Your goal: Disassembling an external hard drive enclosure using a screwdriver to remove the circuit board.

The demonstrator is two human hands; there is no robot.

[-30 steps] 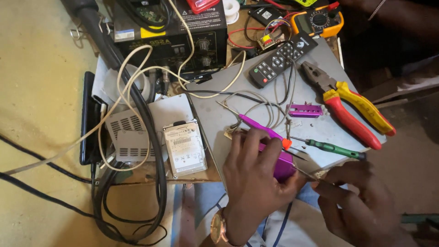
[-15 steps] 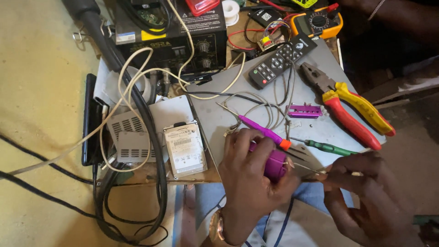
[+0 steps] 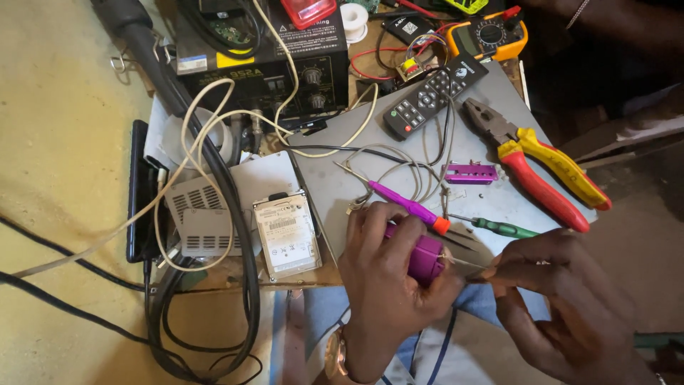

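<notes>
Here, low in the middle of the frame, the left hand [image 3: 388, 274] is clenched around a small purple casing [image 3: 425, 258], its thumb and fingers wrapping it at the near edge of the grey work mat [image 3: 335, 182]. The right hand [image 3: 570, 306], lower right, pinches a thin metal probe [image 3: 463, 262] between thumb and fingertips, its tip meeting the casing's right end.

To do this well, the left hand should clamp the casing firmly against the mat edge so it cannot twist, while the right steers the probe with small fingertip motions, pushing along its own line and not levering sideways, since so thin a tip would likely slip or bend.

The casing's long axis runs roughly left to right, tilted a little downward to the right; its exposed end points toward the right hand. The probe lies almost along the same line, tip pointing left. Whether the tip sits in a seam or a hole I cannot tell; fingers cover it.

Just above the hands lie a purple-handled screwdriver [image 3: 407, 205] and a green-handled screwdriver [image 3: 502, 228]; red-and-yellow pliers [image 3: 541, 175] rest at the right.
</notes>
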